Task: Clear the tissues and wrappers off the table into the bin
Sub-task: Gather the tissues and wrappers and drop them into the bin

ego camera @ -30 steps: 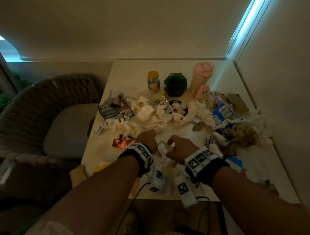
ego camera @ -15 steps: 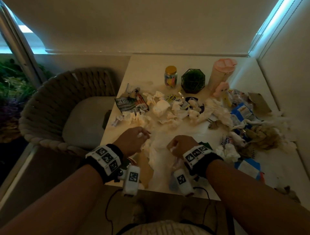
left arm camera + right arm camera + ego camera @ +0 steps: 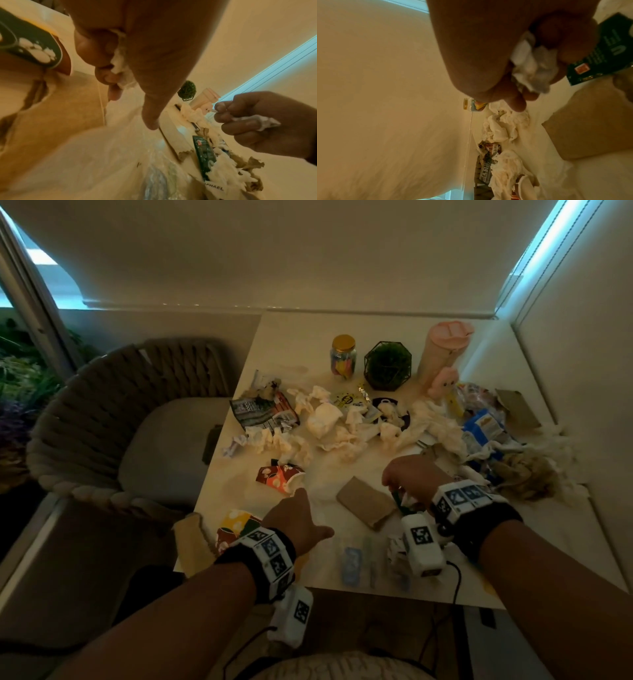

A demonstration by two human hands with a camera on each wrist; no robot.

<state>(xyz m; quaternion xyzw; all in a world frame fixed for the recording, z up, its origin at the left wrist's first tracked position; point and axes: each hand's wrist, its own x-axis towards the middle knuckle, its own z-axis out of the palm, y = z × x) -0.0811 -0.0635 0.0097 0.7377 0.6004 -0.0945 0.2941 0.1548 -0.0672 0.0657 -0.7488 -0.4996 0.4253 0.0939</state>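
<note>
Crumpled white tissues (image 3: 329, 426) and snack wrappers (image 3: 262, 414) litter the white table (image 3: 284, 344). My left hand (image 3: 299, 517) lies low near the front left edge. In the left wrist view its fingers (image 3: 96, 54) curl round a wad of tissue (image 3: 120, 63), with one finger pointing out. My right hand (image 3: 406, 479) hovers at centre right, gripping a crumpled tissue (image 3: 537, 63) together with a dark green wrapper (image 3: 600, 51). Between the hands lies a brown paper piece (image 3: 366, 505). No bin is in view.
A jar (image 3: 343, 361), a green plant in a wire holder (image 3: 387, 365), a pink tumbler (image 3: 443, 347) and a pink toy (image 3: 444, 381) stand at the back. Clear plastic (image 3: 354, 563) lies at the front edge. A woven chair (image 3: 113, 419) stands left, a wall right.
My hands have drawn apart: the left toward the front left edge, the right toward the right. The white bunch they gathered between them is gone, and brown paper shows there.
</note>
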